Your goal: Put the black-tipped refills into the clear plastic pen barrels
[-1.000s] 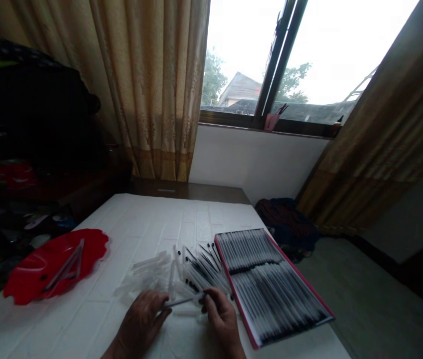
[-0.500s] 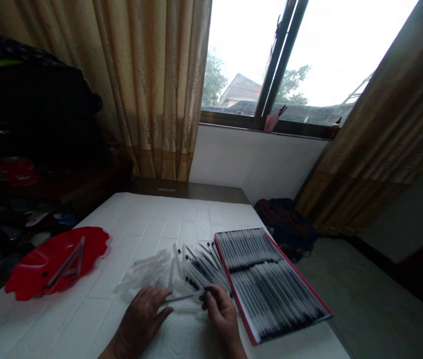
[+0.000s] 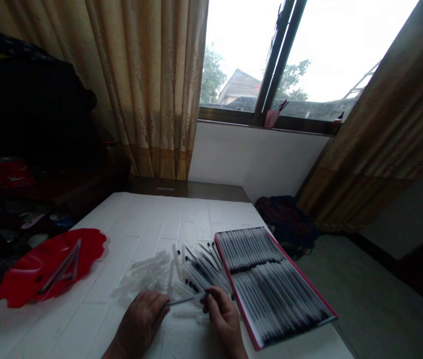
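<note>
My left hand point(image 3: 142, 319) is closed, pinching one end of a thin grey pen refill point(image 3: 182, 300). My right hand point(image 3: 222, 316) pinches the other end, where a clear piece and something dark show at the fingertips; its exact shape is too small to make out. Just beyond my hands lie loose clear pen barrels point(image 3: 149, 271), heaped on the left. Behind my right hand are dark pointed refills point(image 3: 202, 264) and small black caps point(image 3: 192, 285). Right of it lies a pink-edged box point(image 3: 248, 321) filled with two rows of clear pens point(image 3: 282, 294) with black ends.
A red scalloped dish point(image 3: 17, 284) holding a few clear barrels stands at the left of the white table point(image 3: 99, 324). A dark cluttered shelf point(image 3: 65, 189) is beyond the left edge. Dark cloth point(image 3: 286, 217) lies beyond the far right corner, and a window with curtains point(image 3: 151, 89) is ahead.
My left thumb and fingers have come together on the refill, where they were apart before. My right hand has stayed nearly in place. The view has shifted slightly.
</note>
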`<control>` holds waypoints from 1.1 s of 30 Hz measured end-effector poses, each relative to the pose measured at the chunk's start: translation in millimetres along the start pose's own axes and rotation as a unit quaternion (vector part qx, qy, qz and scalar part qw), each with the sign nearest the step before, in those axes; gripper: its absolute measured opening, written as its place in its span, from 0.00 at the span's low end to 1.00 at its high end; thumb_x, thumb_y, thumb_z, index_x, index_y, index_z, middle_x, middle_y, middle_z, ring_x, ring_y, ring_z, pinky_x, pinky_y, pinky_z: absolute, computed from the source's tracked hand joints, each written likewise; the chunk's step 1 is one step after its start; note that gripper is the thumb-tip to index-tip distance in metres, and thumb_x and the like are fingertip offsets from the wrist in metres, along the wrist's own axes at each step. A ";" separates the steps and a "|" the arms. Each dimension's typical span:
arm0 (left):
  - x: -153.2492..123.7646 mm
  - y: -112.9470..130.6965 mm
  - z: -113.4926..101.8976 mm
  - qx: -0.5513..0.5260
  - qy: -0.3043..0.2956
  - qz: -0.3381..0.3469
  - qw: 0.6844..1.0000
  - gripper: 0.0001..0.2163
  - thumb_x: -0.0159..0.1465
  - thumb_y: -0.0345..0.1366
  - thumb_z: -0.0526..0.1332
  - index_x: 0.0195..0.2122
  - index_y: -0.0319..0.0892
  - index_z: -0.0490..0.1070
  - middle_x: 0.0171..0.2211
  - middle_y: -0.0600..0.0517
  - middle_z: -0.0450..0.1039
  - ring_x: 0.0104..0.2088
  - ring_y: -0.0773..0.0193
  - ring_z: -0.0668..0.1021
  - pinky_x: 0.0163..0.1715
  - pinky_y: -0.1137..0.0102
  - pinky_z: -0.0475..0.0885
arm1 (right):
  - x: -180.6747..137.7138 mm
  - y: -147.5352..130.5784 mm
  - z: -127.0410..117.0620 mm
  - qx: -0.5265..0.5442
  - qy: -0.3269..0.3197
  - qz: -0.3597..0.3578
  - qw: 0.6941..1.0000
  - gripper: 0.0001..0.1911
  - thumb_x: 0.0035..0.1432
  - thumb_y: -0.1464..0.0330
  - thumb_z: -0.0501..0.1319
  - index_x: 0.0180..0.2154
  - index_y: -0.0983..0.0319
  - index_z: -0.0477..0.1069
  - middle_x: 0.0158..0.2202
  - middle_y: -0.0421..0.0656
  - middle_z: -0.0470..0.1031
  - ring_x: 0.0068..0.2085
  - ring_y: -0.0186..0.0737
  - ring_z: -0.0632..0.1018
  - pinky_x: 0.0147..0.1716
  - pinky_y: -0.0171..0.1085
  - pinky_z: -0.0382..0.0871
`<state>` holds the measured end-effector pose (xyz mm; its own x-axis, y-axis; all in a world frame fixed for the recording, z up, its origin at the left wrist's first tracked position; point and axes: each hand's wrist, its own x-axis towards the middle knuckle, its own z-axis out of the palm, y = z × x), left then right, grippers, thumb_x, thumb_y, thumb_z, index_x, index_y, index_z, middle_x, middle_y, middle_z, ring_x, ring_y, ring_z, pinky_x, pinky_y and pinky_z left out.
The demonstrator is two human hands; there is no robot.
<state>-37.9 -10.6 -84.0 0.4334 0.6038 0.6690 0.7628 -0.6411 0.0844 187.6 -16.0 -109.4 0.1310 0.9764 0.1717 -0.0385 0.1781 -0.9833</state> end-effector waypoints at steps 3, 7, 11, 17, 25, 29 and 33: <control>-1.3 -0.5 0.5 0.000 0.002 0.001 1.000 0.11 0.68 0.39 0.49 0.39 0.47 0.70 0.30 0.54 0.76 0.30 0.65 0.79 0.32 0.70 0.74 | -0.5 2.9 1.9 0.016 0.014 0.001 1.000 0.19 0.53 0.53 0.62 0.36 0.62 0.75 0.25 0.44 0.78 0.24 0.38 0.77 0.25 0.34 0.72; -5.5 -1.1 3.1 0.008 0.002 0.003 1.000 0.10 0.68 0.42 0.51 0.43 0.47 0.69 0.33 0.53 0.77 0.33 0.64 0.79 0.35 0.69 0.75 | -2.0 6.4 6.6 0.035 0.068 0.007 0.997 0.20 0.51 0.51 0.63 0.35 0.61 0.75 0.23 0.42 0.76 0.23 0.38 0.75 0.22 0.33 0.70; -5.0 1.2 3.0 0.016 0.029 -0.009 0.999 0.10 0.69 0.40 0.49 0.39 0.46 0.68 0.30 0.53 0.76 0.31 0.65 0.79 0.35 0.69 0.75 | -2.8 6.5 7.6 0.026 0.069 0.012 0.997 0.20 0.51 0.51 0.62 0.35 0.61 0.75 0.23 0.42 0.76 0.23 0.38 0.76 0.21 0.32 0.69; 2.2 3.2 -3.5 0.019 0.002 -0.008 1.000 0.12 0.69 0.41 0.48 0.38 0.47 0.70 0.30 0.53 0.76 0.31 0.65 0.79 0.35 0.68 0.75 | -2.9 6.5 6.4 0.044 0.070 0.015 0.996 0.18 0.52 0.54 0.63 0.36 0.61 0.75 0.22 0.41 0.76 0.23 0.37 0.75 0.21 0.31 0.68; -5.6 -1.5 3.4 0.035 0.028 0.003 0.999 0.11 0.68 0.43 0.50 0.41 0.45 0.69 0.31 0.53 0.77 0.32 0.64 0.79 0.35 0.69 0.74 | -3.4 9.3 5.6 0.033 0.070 0.023 0.997 0.18 0.52 0.53 0.62 0.36 0.61 0.74 0.23 0.43 0.77 0.23 0.37 0.75 0.21 0.31 0.67; -3.7 -0.6 3.6 0.020 0.017 -0.012 1.000 0.11 0.69 0.40 0.48 0.38 0.46 0.69 0.30 0.54 0.76 0.30 0.65 0.78 0.35 0.69 0.74 | -4.0 8.8 6.0 0.045 0.073 0.032 0.996 0.19 0.51 0.53 0.63 0.36 0.61 0.74 0.24 0.42 0.77 0.24 0.37 0.75 0.21 0.31 0.66; -2.4 -0.9 2.6 0.016 0.001 -0.014 1.000 0.12 0.69 0.41 0.47 0.39 0.47 0.70 0.31 0.54 0.76 0.31 0.65 0.78 0.34 0.70 0.74 | -4.3 7.7 5.9 0.056 0.076 0.040 0.995 0.19 0.50 0.53 0.64 0.36 0.61 0.75 0.24 0.42 0.77 0.23 0.36 0.74 0.20 0.30 0.65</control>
<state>-38.4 -10.2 -87.6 0.4110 0.6208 0.6676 0.7895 -0.6085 0.0798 180.8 -18.1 -117.4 0.2712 0.9597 0.0737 -0.1631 0.1213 -0.9791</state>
